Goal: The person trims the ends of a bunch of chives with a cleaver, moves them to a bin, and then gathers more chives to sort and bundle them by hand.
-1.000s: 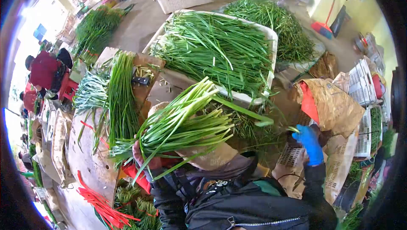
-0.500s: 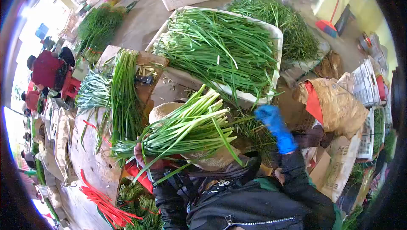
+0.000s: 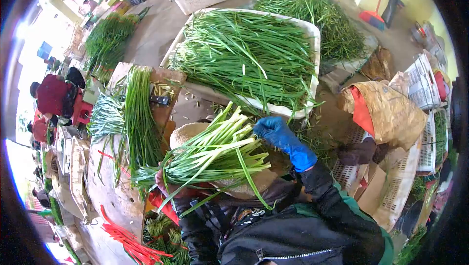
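A loose bunch of garlic chives [image 3: 210, 152] lies across my lap, its pale stem ends toward the right. My left hand [image 3: 162, 183], mostly hidden under the leaves, is closed around the bunch near its leafy side. My right hand [image 3: 277, 135], in a blue rubber glove, is at the stem ends with its fingers curled together. Whatever they pinch is too small to make out. One bent chive leaf hangs down over my jacket. Beyond the bunch, a large white crate [image 3: 312, 69] is heaped with more chives.
At left, a wooden board [image 3: 115, 201] bears bundled chives [image 3: 140, 113] and red ties [image 3: 129, 238]. A small dark metal object [image 3: 159, 99] sits among cut stem pieces. Loose greens [image 3: 322, 23] lie behind the crate. Brown sacking [image 3: 386, 111] and white baskets [image 3: 422, 81] stand right. People work far left.
My gloved right hand has moved left, from off to the right of the bunch to its stem ends. My left hand still holds the chives, and the view has shifted slightly.
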A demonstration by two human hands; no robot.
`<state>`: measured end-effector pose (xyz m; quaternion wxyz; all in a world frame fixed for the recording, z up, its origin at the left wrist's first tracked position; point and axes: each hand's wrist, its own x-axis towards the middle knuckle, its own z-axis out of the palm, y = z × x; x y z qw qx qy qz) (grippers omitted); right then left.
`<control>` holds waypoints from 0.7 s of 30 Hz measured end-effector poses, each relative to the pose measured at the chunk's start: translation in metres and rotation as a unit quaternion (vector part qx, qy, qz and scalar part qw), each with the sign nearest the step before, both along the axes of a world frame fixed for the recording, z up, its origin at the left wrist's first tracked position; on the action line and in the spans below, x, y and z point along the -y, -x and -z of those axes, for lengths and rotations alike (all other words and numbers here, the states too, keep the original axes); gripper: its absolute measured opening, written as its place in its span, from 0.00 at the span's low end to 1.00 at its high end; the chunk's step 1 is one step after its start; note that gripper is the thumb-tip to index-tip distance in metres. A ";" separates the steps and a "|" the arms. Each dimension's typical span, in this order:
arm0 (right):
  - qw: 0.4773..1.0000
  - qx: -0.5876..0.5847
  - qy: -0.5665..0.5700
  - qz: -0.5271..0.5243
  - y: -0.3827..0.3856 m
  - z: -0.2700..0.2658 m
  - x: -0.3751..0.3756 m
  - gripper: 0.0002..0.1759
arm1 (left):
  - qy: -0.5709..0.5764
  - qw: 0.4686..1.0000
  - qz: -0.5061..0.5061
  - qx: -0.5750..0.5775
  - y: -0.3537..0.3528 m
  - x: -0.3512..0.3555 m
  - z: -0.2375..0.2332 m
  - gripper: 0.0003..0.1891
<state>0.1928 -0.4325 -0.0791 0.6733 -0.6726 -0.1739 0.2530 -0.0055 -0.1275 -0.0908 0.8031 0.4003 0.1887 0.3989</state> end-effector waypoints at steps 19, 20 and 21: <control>0.991 -0.117 -0.037 -0.046 0.040 -0.004 -0.001 0.15 | 0.050 0.997 0.039 0.033 -0.003 0.010 -0.006 0.14; 0.991 -0.117 -0.036 -0.051 0.040 -0.004 -0.004 0.15 | 0.082 0.993 0.057 0.064 -0.002 0.013 -0.009 0.15; 0.993 -0.104 -0.040 -0.032 0.041 -0.005 -0.006 0.13 | 0.098 0.994 0.020 0.047 0.002 0.010 -0.004 0.13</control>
